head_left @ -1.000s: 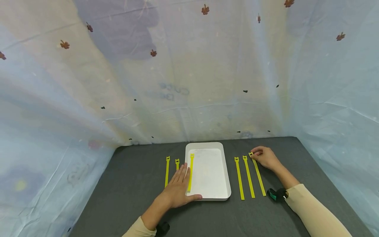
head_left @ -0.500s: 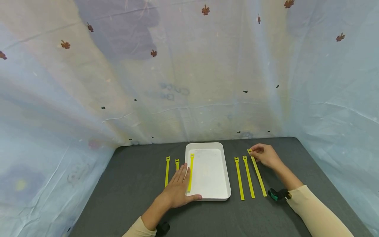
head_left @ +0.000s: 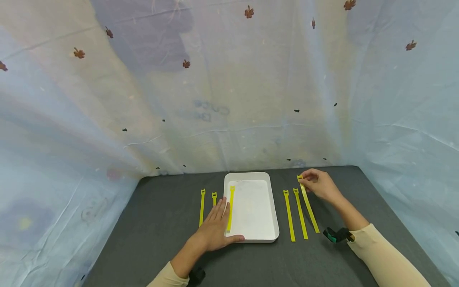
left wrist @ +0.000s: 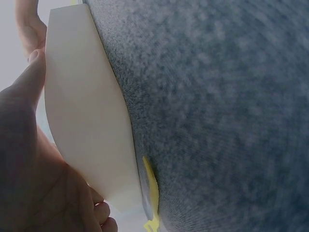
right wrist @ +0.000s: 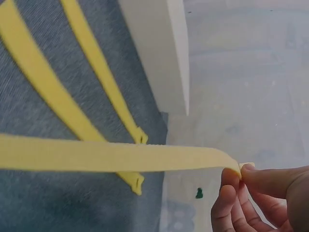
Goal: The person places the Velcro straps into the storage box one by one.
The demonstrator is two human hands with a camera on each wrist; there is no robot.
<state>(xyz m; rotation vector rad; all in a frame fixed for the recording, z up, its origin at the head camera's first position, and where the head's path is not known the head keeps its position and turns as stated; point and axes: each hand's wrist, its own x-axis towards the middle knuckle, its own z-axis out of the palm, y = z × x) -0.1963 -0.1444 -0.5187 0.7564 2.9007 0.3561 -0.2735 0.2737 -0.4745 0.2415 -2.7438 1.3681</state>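
My right hand (head_left: 322, 187) pinches the slotted head end of a yellow hook-and-loop cable tie (head_left: 309, 207) between thumb and fingers. In the right wrist view this cable tie (right wrist: 116, 155) stretches sideways from the fingertips, its head mostly hidden by them. The left hand (head_left: 212, 231) rests with straight fingers on the left edge of a white tray (head_left: 273, 215). Inside the tray, along its left side, lies one yellow cable tie (head_left: 231, 203), partly covered by that hand. The left wrist view shows the tray's outer wall (left wrist: 89, 96) beside the left palm.
Two more cable ties lie on the dark cloth between tray and right hand, an inner tie (head_left: 289, 215) and an outer tie (head_left: 301, 215). Left of the tray lie a tie (head_left: 202, 207) and a partly hidden tie (head_left: 214, 197). A patterned curtain (head_left: 229, 99) hangs behind the table (head_left: 165, 211).
The right hand has lifted the head of the pinched cable tie and drawn it slightly left and away from me. The left hand and tray have stayed put.
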